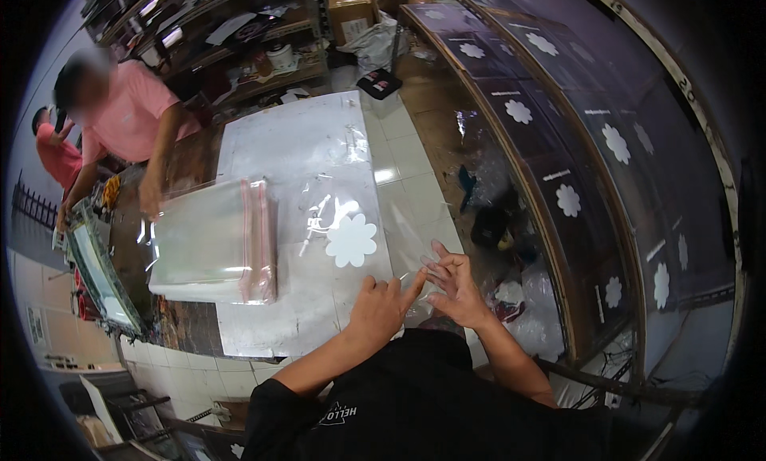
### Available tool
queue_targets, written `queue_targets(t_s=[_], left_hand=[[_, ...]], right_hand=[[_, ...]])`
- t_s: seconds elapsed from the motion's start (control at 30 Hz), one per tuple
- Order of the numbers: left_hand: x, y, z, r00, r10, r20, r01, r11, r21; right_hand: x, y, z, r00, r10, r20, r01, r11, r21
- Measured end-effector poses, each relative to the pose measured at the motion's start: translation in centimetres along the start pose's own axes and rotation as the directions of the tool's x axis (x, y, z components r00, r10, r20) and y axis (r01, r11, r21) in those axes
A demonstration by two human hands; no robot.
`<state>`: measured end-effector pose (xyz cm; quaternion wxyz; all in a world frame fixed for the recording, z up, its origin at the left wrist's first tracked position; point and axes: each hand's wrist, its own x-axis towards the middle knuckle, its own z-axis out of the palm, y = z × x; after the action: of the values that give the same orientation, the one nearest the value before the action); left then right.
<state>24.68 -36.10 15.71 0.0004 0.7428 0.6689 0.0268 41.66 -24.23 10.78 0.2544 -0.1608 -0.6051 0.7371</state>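
A clear plastic bag with a white flower print [351,241] lies on the white sheet in front of me, its clear film reaching over the sheet's right edge. My right hand [459,292] is at that film's edge, fingers bent and closed on it. My left hand [381,308] holds nothing that I can see; its index finger stretches right, touching the film or the right fingertips, and its other fingers are bent apart. Left of the print sits a thick stack of clear plastic bags [209,241] with a pinkish edge strip.
Across the table, a person in pink [140,114] reaches toward the stack; another stands farther back. A framed screen [104,265] leans at the table's left end. On my right, a long rack [550,221] holds flower-printed sheets. Shelves [271,62] and cardboard boxes [351,14] stand behind.
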Motion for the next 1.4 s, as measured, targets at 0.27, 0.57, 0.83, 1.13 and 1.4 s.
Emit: queue_targets(t_s=[0.27,0.57,0.83,1.13,1.4], left_hand=[[3.2,4.5,3.0,0.983,0.183,-0.024,-0.184,0.981,-0.055],[6.8,11.1,3.8,0.850,0.523,-0.068,-0.492,0.740,-0.459],[7.9,13.4,5.9,0.753,0.648,0.117,-0.409,0.599,-0.688],[4.1,14.6,15.2,0.766,0.392,0.510,0.076,0.732,-0.677],[-5.5,15.4,29.9,0.524,0.072,0.849,0.543,0.740,-0.397]], right_hand=[[-4.1,-1.5,-2.7,0.954,-0.034,-0.298,0.015,0.998,-0.067],[-11.5,-2.2,-9.5,0.774,0.073,-0.629,-0.208,0.968,-0.144],[-24.1,-4.5,-21.0,0.572,0.221,-0.790,-0.424,0.904,-0.054],[-40.8,-1.7,-41.0,0.284,-0.036,-0.958,-0.661,0.716,-0.223],[-44.8,-1.8,-61.9,0.261,-0.306,-0.916,-0.958,0.039,-0.286]])
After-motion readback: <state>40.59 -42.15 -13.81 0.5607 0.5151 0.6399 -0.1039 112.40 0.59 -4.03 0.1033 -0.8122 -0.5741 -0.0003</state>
